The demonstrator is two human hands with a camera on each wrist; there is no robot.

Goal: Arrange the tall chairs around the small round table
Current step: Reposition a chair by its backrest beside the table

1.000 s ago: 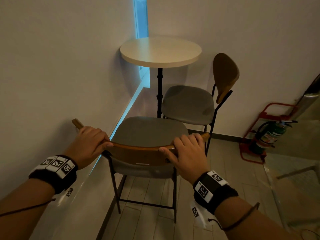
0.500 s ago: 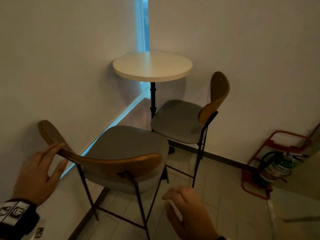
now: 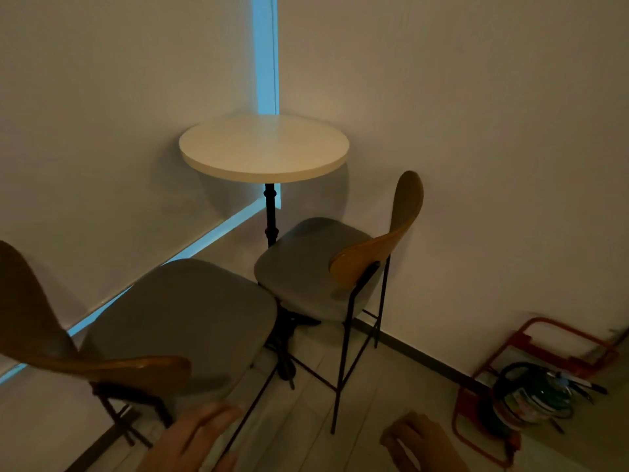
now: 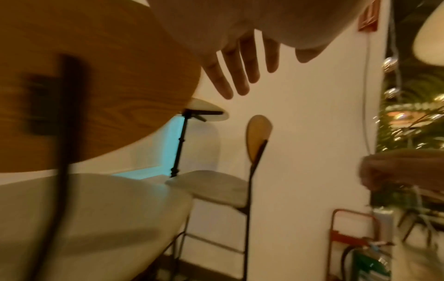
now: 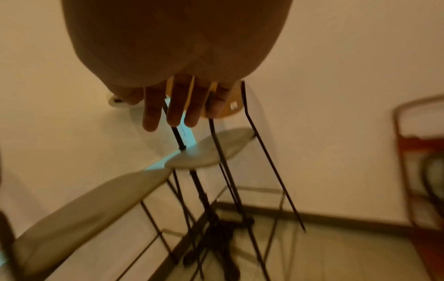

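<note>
Chairs sat tucked toward the round table (image 3: 263, 148): near chair (image 3: 177, 315) left, far chair (image 3: 316, 267) right. Your left hand (image 3: 190, 441) hung slack and empty, your right hand (image 3: 422, 444) loosely curled, holding nothing. Checking each chair's angle looked the sensible finish.

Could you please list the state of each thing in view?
Near chair: upright, by the left wall, facing the table, released.
Far chair: upright, seat partly under the table.
Table: upright in the corner, top bare.
Left hand: open, holding nothing.
Right hand: fingers relaxed, holding nothing.
Extinguisher: in its red stand.
</note>
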